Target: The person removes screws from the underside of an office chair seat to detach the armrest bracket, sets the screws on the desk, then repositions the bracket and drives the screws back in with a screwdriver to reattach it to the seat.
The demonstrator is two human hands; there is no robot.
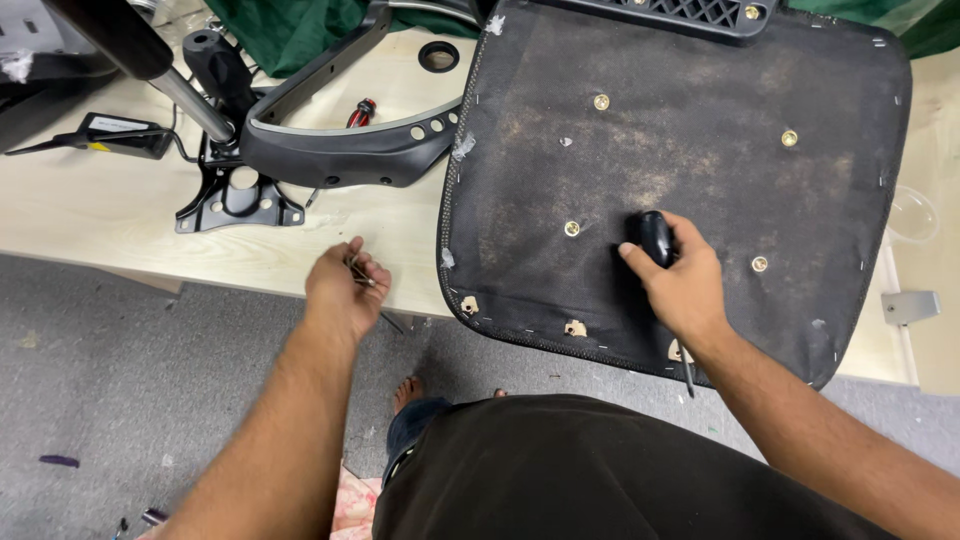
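An upturned office chair seat (720,160) lies on the light wooden table (110,215), its black fabric underside facing up with several brass screw inserts. My right hand (680,285) rests on the seat's near part, closed around a black screwdriver handle (655,235); the metal shaft pokes out below my wrist. My left hand (345,290) hovers at the table's front edge, left of the seat, with its fingers pinching a few small metal screws (358,275).
A black armrest bracket (340,150) and a chair tilt mechanism with gas cylinder (215,130) lie at the back left. A red-handled tool (361,111), a black ring (438,56) and green cloth (290,30) sit behind. Grey carpet lies below.
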